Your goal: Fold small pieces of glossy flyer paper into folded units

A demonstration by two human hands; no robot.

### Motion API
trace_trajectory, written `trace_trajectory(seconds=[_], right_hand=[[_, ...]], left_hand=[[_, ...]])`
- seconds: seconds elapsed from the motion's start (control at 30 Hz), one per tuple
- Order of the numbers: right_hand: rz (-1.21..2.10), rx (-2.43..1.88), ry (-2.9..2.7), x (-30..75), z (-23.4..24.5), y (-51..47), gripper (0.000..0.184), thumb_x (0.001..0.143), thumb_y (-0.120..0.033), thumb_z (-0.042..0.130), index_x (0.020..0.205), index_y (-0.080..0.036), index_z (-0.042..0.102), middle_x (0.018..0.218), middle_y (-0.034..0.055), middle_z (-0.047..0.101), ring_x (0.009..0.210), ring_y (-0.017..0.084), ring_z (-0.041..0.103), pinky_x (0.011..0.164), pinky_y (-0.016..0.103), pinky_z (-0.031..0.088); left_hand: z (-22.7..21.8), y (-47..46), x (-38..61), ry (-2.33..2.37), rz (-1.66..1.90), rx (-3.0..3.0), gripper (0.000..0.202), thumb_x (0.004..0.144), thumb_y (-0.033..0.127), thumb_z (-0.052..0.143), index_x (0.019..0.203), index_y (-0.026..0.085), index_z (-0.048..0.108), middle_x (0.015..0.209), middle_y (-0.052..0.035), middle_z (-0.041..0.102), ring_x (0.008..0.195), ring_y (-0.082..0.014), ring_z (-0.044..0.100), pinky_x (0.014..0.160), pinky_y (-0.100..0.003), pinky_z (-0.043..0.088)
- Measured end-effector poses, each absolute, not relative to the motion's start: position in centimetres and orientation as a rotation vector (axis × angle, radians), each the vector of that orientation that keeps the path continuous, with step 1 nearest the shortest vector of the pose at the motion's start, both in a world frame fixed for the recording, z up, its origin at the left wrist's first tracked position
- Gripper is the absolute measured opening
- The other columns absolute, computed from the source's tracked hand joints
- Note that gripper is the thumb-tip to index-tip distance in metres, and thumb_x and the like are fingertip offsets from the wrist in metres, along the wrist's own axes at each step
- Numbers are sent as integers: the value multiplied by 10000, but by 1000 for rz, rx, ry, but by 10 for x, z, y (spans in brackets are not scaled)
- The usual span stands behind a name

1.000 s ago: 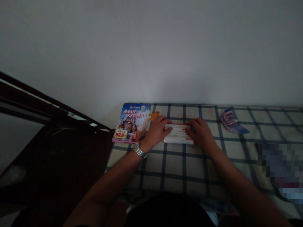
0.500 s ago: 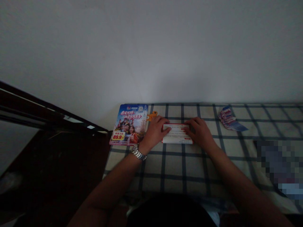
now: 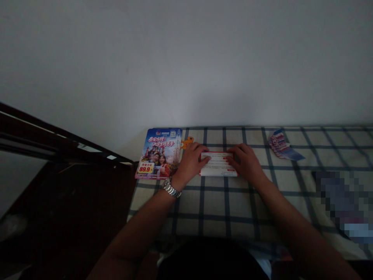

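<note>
A folded flyer (image 3: 218,165), white with lines of print and red edges, lies on the checked cloth between my hands. My left hand (image 3: 192,161), a metal watch on its wrist, grips the flyer's left side with the thumb on top. On the opposite side my right hand (image 3: 246,161) grips it the same way, thumb on the print. The fingers behind the far edge are partly hidden. Just left of my left hand is a stack of printed flyers (image 3: 159,151), blue and pink with a large 89.9.
An orange cartoon shape (image 3: 188,142) shows beyond my left hand. A folded, pleated paper (image 3: 282,146) lies to the right on the checked cloth (image 3: 212,210). Farther right is a pixelated dark object (image 3: 340,202). A wall (image 3: 204,70) rises behind; a dark frame (image 3: 58,140) stands left.
Both hands stay at the flyer with almost no movement. The view has shifted very slightly.
</note>
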State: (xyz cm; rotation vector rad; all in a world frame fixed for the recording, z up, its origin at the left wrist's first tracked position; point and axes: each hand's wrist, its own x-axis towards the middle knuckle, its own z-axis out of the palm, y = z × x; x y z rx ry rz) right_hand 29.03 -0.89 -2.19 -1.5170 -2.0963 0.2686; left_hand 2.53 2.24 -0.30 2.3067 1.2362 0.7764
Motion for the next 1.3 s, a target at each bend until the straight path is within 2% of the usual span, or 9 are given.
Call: trace_trajectory(seconds=[0.47,1.3], right_hand=[[272,-1540,-2099,290,-19,-9,250,964,-318,611,1170,-225,717,1108,120,645,1050,314,603,920,473,511],[246,-1516,-2079,291,-22,-8,238,968,-327,621,1146,-201,715,1088,119,632,1014,292,608,903,446,521]], left_hand=[[-7,22,25,1283,792,2308,233,918,289,746,1132,243,667,1138,-56,616,1146,-282,547,1035,-479,467],[-6,22,25,1286,781,2324,216,920,281,751,1117,231,676,1126,-50,621,1129,-268,548,1029,-448,459]])
